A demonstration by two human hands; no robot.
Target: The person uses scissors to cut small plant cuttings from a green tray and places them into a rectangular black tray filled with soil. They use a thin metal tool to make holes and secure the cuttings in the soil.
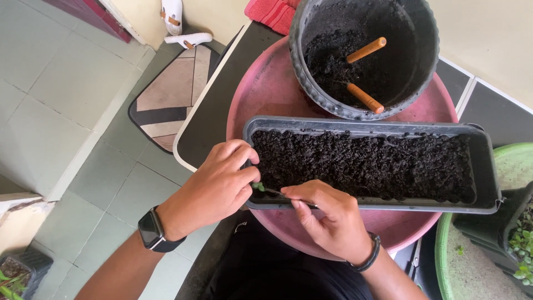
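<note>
Fingertips [252, 186] of the left hand [214, 189] are pinched together on a tiny green seedling [258, 187] at the near-left corner of the long grey planter [366, 128]. The right hand [327, 219] has its thumb and forefinger closed on a thin dark stem or root [275, 192] that runs left toward the seedling; whether it belongs to that same plant is too small to tell.

Going from big to small: a wide pink basin [266, 89] carries everything. On its far side sits a round grey pot [311, 83], part filled with dark soil and holding two orange-brown tool handles [366, 50]. Nearer lies the long planter, filled edge to edge with crumbly black soil [361, 161]. A black smartwatch [152, 229] sits on the left wrist and a dark band [371, 253] on the right.

The seedling sits right between the two hands, just at the planter's near rim, above the soil's edge rather than in it.

To my eye the risk is the stem itself: it looks fragile, and with both hands gripping opposite ends, any pull apart could snap it or strip the leaves. Squeezing too hard could bruise it, and a slip could drop it outside the rim, onto the basin.
</note>
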